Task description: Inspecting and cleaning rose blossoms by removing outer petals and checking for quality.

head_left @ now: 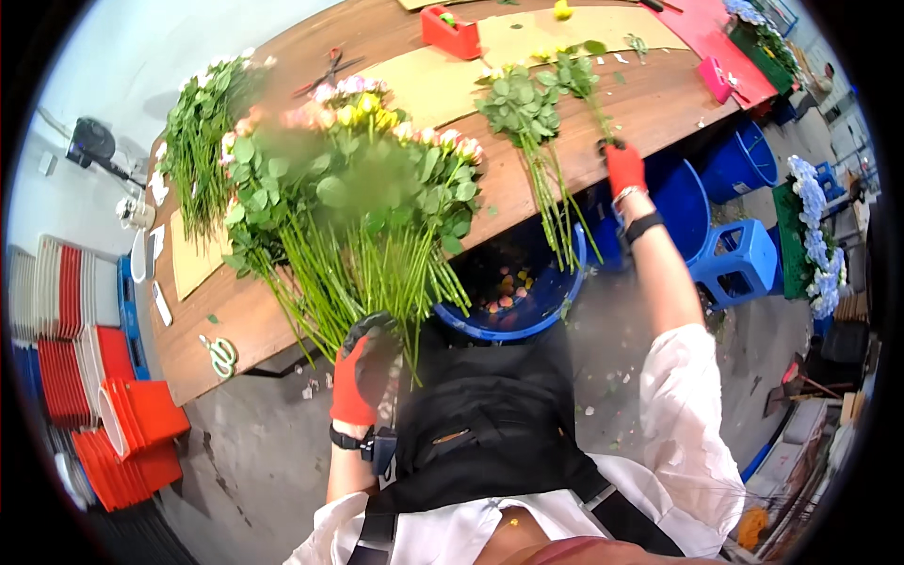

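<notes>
The left hand (363,377) is clenched around the big bouquet (353,188), stems toward the body, while the right hand (624,168) grips the leafy sprig (576,80) lying lengthwise on the worktop (659,99) beyond the bouquet.

Even daylight is falling brightly; blur is smearing the bouquet (348,188), and edges are bending around it.
</notes>
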